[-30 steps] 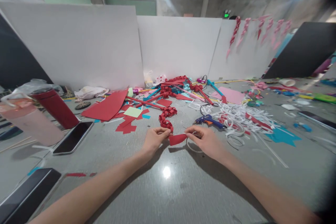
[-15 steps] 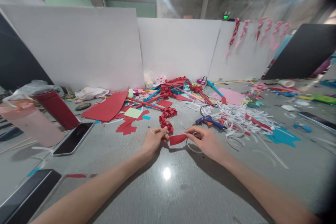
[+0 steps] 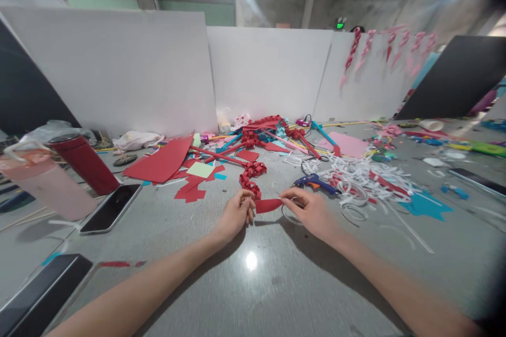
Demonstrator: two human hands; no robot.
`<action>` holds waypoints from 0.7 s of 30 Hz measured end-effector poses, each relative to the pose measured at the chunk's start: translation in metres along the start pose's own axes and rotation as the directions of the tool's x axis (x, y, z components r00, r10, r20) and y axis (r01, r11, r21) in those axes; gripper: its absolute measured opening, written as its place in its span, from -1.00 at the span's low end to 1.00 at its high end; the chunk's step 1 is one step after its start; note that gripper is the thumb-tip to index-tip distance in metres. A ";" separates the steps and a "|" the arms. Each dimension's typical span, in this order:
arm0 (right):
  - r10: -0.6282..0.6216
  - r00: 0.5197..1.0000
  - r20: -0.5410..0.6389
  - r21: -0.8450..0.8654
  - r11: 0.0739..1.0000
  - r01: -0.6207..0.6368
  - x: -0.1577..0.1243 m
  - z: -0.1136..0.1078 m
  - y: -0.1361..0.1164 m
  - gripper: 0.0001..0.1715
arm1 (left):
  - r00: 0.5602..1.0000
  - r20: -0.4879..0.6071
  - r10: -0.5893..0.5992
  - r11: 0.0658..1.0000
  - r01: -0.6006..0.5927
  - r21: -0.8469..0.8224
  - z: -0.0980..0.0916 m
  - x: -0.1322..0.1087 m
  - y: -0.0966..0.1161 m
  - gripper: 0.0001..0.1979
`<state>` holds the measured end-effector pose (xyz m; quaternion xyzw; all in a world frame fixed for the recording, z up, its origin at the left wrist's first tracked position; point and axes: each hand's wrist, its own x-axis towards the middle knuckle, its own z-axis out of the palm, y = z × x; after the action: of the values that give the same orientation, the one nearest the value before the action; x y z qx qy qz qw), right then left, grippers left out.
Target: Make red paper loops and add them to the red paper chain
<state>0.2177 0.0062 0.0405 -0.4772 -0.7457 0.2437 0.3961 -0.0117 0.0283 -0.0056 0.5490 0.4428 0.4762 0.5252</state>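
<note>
A short red paper strip [image 3: 269, 206] is stretched between my two hands, just above the grey table. My right hand [image 3: 307, 210] pinches its right end between thumb and fingertips. At the strip's left end, the fingers of my left hand [image 3: 236, 214] are closed on it, partly hiding that end. A folded red paper chain [image 3: 253, 171] lies right beyond my left fingertips; whether they also touch it I cannot tell. To the right of the chain, a blue glue gun [image 3: 318, 184] rests on the table behind my right hand.
White paper shreds [image 3: 367, 176] are heaped at the right. Red paper sheets [image 3: 162, 160] and scraps lie at the left, near a phone [image 3: 113, 209], a red flask [image 3: 85, 163] and a pink bottle [image 3: 47, 181]. White boards [image 3: 269, 73] stand along the back.
My left hand has turned a little, its fingers now lower and covering the strip's left end. The strip sits slightly higher and flatter. My right hand has barely moved.
</note>
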 end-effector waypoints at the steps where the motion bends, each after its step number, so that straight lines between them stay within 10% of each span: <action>1: -0.004 1.000 -0.007 0.006 1.000 0.004 0.000 0.000 0.000 -0.75 | 1.000 0.001 0.028 1.000 -0.028 0.005 0.001 -0.001 0.001 -0.77; 8: 0.001 0.999 -0.038 0.013 1.000 -0.001 0.000 0.000 0.001 -0.71 | 0.980 0.190 0.055 0.992 -0.032 -0.121 0.005 -0.012 0.012 -0.60; 21: -0.087 0.979 -0.183 0.040 0.995 0.096 0.000 0.012 0.002 -0.64 | 0.998 0.057 0.012 0.999 -0.009 -0.052 0.007 -0.009 0.010 -0.62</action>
<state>0.2088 0.0070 0.0325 -0.4527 -0.7217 0.1988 0.4845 -0.0061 0.0179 0.0042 0.5510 0.4120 0.4743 0.5493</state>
